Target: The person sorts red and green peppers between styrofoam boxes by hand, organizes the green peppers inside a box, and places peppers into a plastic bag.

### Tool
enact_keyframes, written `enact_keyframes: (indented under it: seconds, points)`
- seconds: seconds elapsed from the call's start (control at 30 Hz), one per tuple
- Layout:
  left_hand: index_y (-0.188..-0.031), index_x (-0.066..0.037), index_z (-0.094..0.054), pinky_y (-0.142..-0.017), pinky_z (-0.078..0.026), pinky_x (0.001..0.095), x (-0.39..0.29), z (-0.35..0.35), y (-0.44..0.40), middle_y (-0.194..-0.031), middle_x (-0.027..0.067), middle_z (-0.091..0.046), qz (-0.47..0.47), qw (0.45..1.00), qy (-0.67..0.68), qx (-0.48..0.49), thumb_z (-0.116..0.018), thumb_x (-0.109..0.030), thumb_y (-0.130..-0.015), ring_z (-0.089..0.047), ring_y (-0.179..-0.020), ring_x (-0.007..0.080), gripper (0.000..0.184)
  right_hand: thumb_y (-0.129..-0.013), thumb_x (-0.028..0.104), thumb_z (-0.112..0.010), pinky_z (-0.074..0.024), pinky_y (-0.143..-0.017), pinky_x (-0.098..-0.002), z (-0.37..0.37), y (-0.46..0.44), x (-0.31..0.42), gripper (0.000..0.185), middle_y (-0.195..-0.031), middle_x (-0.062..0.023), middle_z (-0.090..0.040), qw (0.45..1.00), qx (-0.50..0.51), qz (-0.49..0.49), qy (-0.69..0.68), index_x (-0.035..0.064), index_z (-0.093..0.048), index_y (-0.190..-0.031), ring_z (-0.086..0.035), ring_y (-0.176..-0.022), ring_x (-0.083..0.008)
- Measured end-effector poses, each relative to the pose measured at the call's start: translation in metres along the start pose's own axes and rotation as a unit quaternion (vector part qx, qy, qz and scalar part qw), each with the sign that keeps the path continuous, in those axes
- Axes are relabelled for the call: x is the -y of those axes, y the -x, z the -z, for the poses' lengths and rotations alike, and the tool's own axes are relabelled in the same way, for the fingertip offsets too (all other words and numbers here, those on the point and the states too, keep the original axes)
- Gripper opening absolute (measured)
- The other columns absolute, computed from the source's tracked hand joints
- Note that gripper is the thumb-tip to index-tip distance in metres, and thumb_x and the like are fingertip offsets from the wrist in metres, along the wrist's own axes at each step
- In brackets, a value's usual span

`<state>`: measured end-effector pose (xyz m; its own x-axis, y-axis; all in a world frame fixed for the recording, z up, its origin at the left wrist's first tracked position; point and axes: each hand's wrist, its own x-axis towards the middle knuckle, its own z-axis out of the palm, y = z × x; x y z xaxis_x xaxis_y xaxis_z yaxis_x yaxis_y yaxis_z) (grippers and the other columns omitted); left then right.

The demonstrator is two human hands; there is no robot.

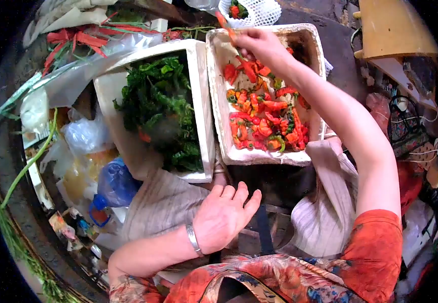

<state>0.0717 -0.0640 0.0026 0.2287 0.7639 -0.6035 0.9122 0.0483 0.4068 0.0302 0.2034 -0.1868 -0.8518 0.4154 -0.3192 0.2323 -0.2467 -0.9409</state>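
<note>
My right hand [253, 44] is over the far end of a white foam box [214, 101], its fingers pinched on a long red pepper [224, 24] that points away from me. Wrinkled red and orange peppers [264, 121], some with green parts, lie in this box. Beside it on the left, a second foam box [201, 101] holds a heap of dark green peppers or leaves [163, 111]; I cannot tell which. My left hand [226, 214], a silvery bracelet on its wrist, hovers empty above my lap, fingers spread, just short of the boxes.
At the back, a white foam net [264, 12] lies near a few red and green pieces. On the left are a blue plastic jug [115, 184], clear plastic bags [85, 134] and red strips [80, 40]. A yellowish wooden board [398, 28] stands at the right.
</note>
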Motion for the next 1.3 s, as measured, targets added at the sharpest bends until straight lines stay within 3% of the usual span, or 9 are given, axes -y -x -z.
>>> enact_keyframes:
  seconds: [0.2,0.3,0.4,0.5,0.63,0.8,1.0,1.17,1.3]
  points:
    - [-0.134,-0.001,-0.047,-0.089,-0.044,0.0398,0.0,0.001,-0.001,-0.125,0.0248,-0.055,0.002,1.0,0.01,0.01,-0.054,-0.016,-0.078,-0.057,-0.108,0.0332,0.058,-0.089,0.023,-0.069,-0.0524,-0.072,-0.0239,0.025,-0.051,-0.008,0.053,-0.099,-0.0098,-0.068,0.981,-0.142,0.005,-0.133,-0.005,-0.051,-0.13,-0.065,-0.08,-0.0132]
    - [-0.134,-0.001,-0.047,-0.089,-0.044,0.0397,0.001,0.003,-0.001,-0.125,0.025,-0.055,0.0,1.0,0.008,0.008,-0.054,-0.016,-0.078,-0.057,-0.107,0.0333,0.058,-0.087,0.011,-0.06,-0.0534,-0.076,-0.0328,0.049,-0.035,-0.056,0.03,-0.095,-0.0109,-0.068,0.997,-0.051,-0.019,-0.051,-0.0033,-0.064,-0.113,-0.066,-0.08,-0.0201]
    - [-0.134,-0.001,-0.047,-0.089,-0.044,0.04,0.0,0.001,-0.001,-0.125,0.0251,-0.055,0.001,1.0,0.014,0.011,-0.056,-0.015,-0.077,-0.057,-0.107,0.0336,0.059,-0.086,0.01,-0.06,-0.0507,-0.071,-0.0292,0.049,0.004,-0.086,0.026,-0.088,-0.0075,-0.068,0.972,-0.035,0.002,0.231,0.0029,-0.063,-0.111,-0.064,-0.079,-0.0131]
    - [-0.133,-0.002,-0.048,-0.088,-0.044,0.0405,-0.001,0.004,-0.002,-0.125,0.0246,-0.055,0.005,1.0,0.016,0.022,-0.057,-0.014,-0.076,-0.057,-0.106,0.0339,0.059,-0.083,0.014,-0.063,-0.0473,-0.085,-0.04,0.046,0.03,-0.084,0.038,-0.109,-0.0139,-0.062,0.845,-0.069,0.123,0.516,0.0112,-0.06,-0.121,-0.06,-0.101,-0.0265]
    - [-0.132,-0.003,-0.05,-0.086,-0.045,0.0406,-0.003,0.002,-0.004,-0.124,0.0233,-0.055,0.013,1.0,0.015,-0.004,-0.056,-0.015,-0.078,-0.058,-0.104,0.0334,0.056,-0.08,0.019,-0.067,-0.0415,-0.087,-0.0511,0.031,0.061,-0.096,0.059,-0.12,-0.0147,-0.054,0.759,-0.095,0.163,0.623,0.0138,-0.046,-0.135,-0.047,-0.118,-0.033]
    - [-0.131,-0.004,-0.051,-0.083,-0.045,0.0401,-0.005,0.002,-0.006,-0.122,0.0223,-0.056,0.009,1.0,-0.004,-0.006,-0.054,-0.016,-0.079,-0.058,-0.1,0.032,0.053,-0.078,0.012,-0.06,-0.0396,-0.091,-0.0495,0.0,0.122,-0.097,0.057,-0.111,-0.0135,-0.057,0.765,0.158,0.073,0.621,0.0117,-0.049,-0.134,-0.053,-0.111,-0.0326]
    - [-0.13,-0.005,-0.052,-0.083,-0.045,0.0397,-0.006,0.001,-0.007,-0.119,0.0209,-0.057,0.014,1.0,-0.013,-0.007,-0.053,-0.017,-0.08,-0.058,-0.101,0.0313,0.051,-0.076,0.009,-0.062,-0.041,-0.086,-0.0441,0.013,0.115,-0.09,0.045,-0.106,-0.013,-0.055,0.801,0.069,0.163,0.572,0.0084,-0.055,-0.121,-0.053,-0.103,-0.0311]
    - [-0.129,-0.005,-0.053,-0.084,-0.045,0.0398,-0.008,-0.002,-0.01,-0.119,0.0205,-0.057,0.008,1.0,-0.015,-0.013,-0.053,-0.017,-0.081,-0.058,-0.103,0.0316,0.049,-0.075,0.007,-0.062,-0.041,-0.086,-0.0478,0.021,0.088,-0.088,0.054,-0.118,-0.0164,-0.055,0.798,0.022,0.015,0.602,0.01,-0.05,-0.128,-0.052,-0.108,-0.0347]
    - [-0.129,-0.005,-0.053,-0.085,-0.045,0.0403,-0.007,0.001,-0.012,-0.119,0.0206,-0.057,0.018,1.0,-0.003,0.008,-0.053,-0.017,-0.081,-0.057,-0.104,0.0322,0.05,-0.077,0.009,-0.06,-0.0402,-0.098,-0.0535,-0.005,0.094,-0.093,0.057,-0.133,-0.0196,-0.048,0.8,0.098,0.248,0.537,0.0108,-0.049,-0.132,-0.048,-0.121,-0.0391]
